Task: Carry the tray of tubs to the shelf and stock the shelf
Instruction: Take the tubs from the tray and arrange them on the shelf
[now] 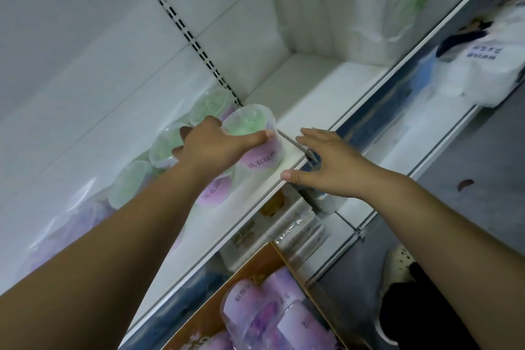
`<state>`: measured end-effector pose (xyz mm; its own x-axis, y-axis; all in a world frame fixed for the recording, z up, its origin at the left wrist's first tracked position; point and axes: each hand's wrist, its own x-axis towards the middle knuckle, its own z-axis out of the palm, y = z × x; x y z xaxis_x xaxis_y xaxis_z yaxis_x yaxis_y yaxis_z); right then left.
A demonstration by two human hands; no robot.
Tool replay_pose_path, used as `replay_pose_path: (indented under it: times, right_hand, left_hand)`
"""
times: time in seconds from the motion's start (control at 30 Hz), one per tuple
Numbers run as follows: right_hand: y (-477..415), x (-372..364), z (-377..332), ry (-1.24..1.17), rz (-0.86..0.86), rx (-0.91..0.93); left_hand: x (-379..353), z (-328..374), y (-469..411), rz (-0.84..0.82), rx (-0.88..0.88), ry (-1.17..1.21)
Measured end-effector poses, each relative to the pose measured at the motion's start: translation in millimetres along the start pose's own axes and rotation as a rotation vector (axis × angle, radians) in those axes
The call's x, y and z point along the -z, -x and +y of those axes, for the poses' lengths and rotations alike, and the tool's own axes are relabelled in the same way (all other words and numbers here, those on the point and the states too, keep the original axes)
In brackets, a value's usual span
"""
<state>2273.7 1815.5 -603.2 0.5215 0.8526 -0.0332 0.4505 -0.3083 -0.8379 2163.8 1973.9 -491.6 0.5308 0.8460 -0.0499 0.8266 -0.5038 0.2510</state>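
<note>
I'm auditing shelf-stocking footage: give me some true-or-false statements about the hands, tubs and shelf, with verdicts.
1. The left hand grips a clear plastic tub with green contents and a purple label. True.
2. The right hand holds another tub. False: it is open, holding nothing.
3. Purple tubs lie in the brown cardboard tray. True.
4. The gripped tub sits in that tray. False: it is up at the white shelf.
5. White wrapped packs stand on the shelf. True.
</note>
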Motion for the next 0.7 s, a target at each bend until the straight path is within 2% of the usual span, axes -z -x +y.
replay_pose_path:
  times: [0.17,0.7]
  right_hand:
    - [-5.4,-6.2,5.9,0.103,-0.002,0.039]
    - [-8.2,-10.6,2.7,0.189,0.016,0.009]
  left_hand:
    - [-12.3,1.9,-3.8,0.035,0.095,-0.071]
    - [-18.1,3.4,-12.2,0.048,0.085,-0.102]
